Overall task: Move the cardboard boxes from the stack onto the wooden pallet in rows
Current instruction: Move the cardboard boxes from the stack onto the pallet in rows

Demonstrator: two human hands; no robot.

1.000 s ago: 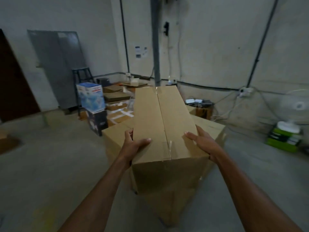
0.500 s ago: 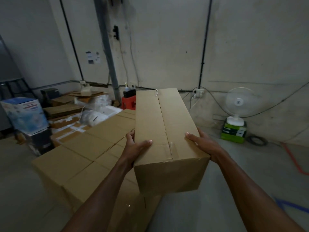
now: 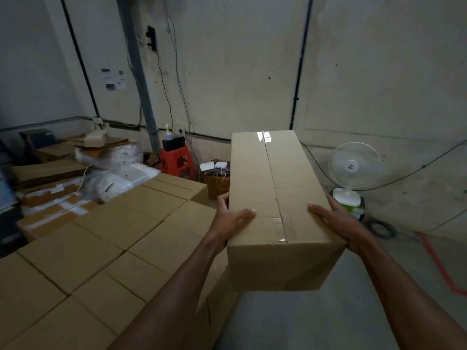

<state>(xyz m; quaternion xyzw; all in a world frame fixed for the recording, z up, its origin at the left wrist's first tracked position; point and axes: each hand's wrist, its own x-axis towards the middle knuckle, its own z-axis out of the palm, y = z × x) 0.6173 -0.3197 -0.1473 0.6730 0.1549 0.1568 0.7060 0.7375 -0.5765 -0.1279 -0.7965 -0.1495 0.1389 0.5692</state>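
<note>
Two hands clamp one long cardboard box (image 3: 275, 198) between them, left hand (image 3: 232, 218) and right hand (image 3: 336, 221) gripping its near side edges, thumbs on top.

The left arm (image 3: 177, 286) and the right arm (image 3: 394, 281) are both bare, from the wrist down to the bottom edge of the view. The left hand (image 3: 231, 219) and the right hand (image 3: 334, 219) are bare too. Each thumb has a short, neat nail. The arms look long and lean.
</note>
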